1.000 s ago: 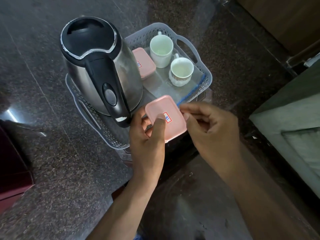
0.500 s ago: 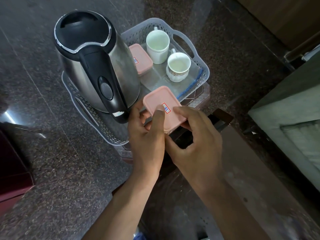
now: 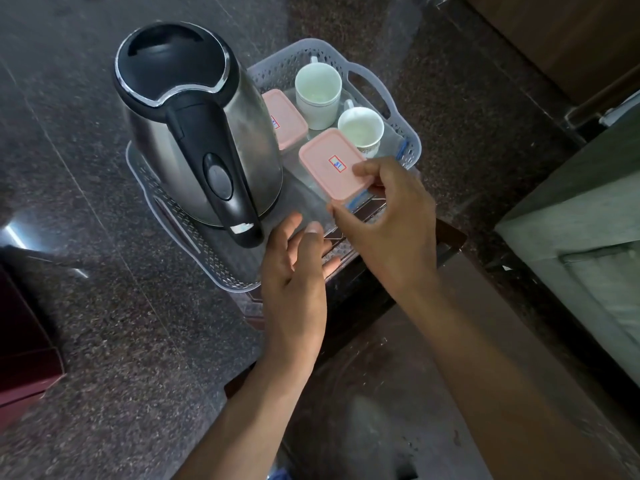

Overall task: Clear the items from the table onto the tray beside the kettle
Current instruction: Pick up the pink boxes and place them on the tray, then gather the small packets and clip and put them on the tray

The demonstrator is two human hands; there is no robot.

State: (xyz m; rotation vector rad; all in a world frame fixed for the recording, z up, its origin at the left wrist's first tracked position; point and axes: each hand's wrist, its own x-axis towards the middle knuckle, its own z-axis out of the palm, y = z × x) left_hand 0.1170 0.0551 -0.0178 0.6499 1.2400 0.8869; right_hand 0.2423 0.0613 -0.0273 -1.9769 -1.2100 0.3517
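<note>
My right hand [image 3: 388,223] grips a small pink-lidded box [image 3: 330,164] with a red-framed label, holding it just over the near part of the translucent tray [image 3: 405,133]. My left hand [image 3: 294,271] hovers empty, fingers spread, at the tray's near edge below the kettle's handle. A steel kettle [image 3: 194,133] with a black lid and handle stands on the tray's left half. A second pink-lidded box [image 3: 284,119] lies in the tray beside the kettle, with a tall white cup [image 3: 318,93] and a shorter patterned cup [image 3: 362,131] behind the held box.
The tray sits on a small dark stand above a dark speckled stone floor [image 3: 104,323]. A grey-green upholstered seat [image 3: 585,254] fills the right side. A dark red box [image 3: 20,362] lies at the left edge. A brown wooden surface [image 3: 467,341] runs under my right forearm.
My left hand has let go of the pink-lidded box and dropped back open. My right hand now carries the box alone, further over the tray toward the cups.
</note>
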